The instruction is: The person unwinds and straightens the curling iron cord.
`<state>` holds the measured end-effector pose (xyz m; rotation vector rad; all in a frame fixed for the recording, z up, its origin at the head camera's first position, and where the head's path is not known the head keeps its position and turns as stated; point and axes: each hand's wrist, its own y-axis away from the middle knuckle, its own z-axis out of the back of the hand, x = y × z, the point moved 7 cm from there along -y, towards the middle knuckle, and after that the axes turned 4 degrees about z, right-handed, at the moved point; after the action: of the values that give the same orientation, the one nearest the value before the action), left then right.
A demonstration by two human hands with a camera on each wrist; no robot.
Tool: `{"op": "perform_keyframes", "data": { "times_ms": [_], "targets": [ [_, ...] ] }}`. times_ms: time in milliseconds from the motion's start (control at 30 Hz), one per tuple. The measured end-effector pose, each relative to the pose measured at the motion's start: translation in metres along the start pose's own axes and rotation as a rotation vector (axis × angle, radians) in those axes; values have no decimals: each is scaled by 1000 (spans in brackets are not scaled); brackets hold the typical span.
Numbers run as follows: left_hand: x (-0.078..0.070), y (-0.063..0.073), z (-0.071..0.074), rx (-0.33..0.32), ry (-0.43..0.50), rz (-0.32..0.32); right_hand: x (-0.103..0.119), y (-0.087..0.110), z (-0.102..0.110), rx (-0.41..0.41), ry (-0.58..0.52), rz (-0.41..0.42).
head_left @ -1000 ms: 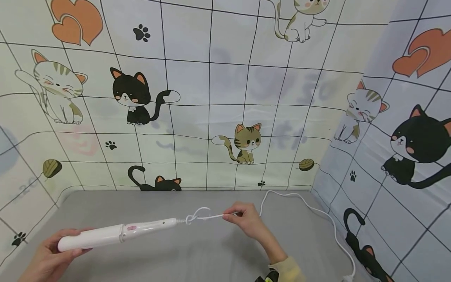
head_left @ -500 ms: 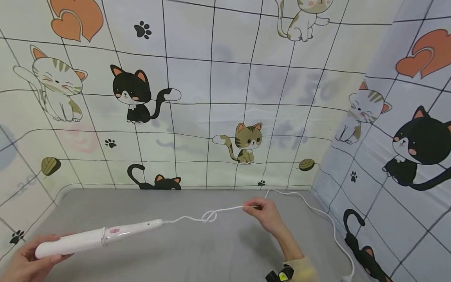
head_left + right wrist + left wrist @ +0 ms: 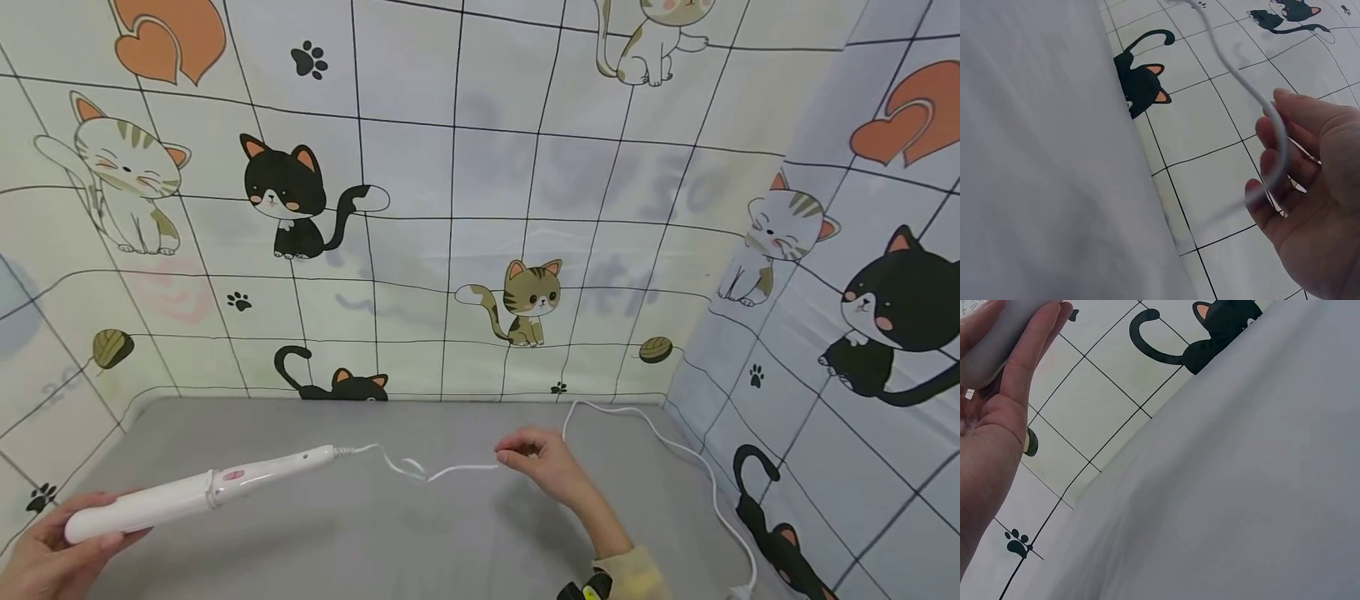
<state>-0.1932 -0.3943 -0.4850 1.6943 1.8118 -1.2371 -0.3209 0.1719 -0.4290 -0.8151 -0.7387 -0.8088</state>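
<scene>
A white corded wand (image 3: 270, 477), shaped like a hair curler with a pink button, slants up to the right in the head view. My left hand (image 3: 47, 554) grips its thick rounded end, fingers and thumb on opposite sides. From the thin end runs a white power cord (image 3: 468, 467) with a loose kink partway along. My right hand (image 3: 553, 467) holds that cord lightly; in the right wrist view the cord (image 3: 1244, 81) passes between thumb and curled fingers. The left wrist view shows only part of the wand (image 3: 1000, 347) in the palm.
The cord continues along the back of the grey surface (image 3: 405, 542) and down its right side to a white plug (image 3: 741, 592). Cat-print curtains (image 3: 420, 183) stand close behind and at both sides.
The wand has shifted left with my left hand. My right hand pulled the cord rightward, then came back slightly left and lower. The loop in the cord has slackened into a kink.
</scene>
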Motion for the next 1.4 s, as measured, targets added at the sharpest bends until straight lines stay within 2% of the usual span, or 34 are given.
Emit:
{"op": "perform_keyframes", "data": {
  "times_ms": [100,233,300,500,733,900,1033,1133,1300,1400],
  "targets": [
    [1,-4,-8,74,28,-6,2,-1,-2,5,-2,13],
    [3,-9,-23,215,97,-29,6,-5,-12,10,-75,8],
    [5,-12,-28,251,118,-27,8,-8,-20,28,-110,3],
    [10,-19,-35,212,88,-2,11,-17,-56,120,-175,-2],
    [5,-25,-48,282,126,-44,16,-22,-102,243,-340,-73],
    [4,-27,-50,250,96,-44,21,-20,-124,310,-451,-130],
    [4,-29,-52,264,84,-32,25,-18,-133,356,-509,-138],
    [4,-31,-53,275,83,-26,23,-17,-136,358,-518,-164],
    [3,-32,-51,280,101,-32,17,-16,-135,309,-524,-250],
    [3,-34,-48,294,131,-38,12,-18,-128,240,-422,-257]
  ]
}}
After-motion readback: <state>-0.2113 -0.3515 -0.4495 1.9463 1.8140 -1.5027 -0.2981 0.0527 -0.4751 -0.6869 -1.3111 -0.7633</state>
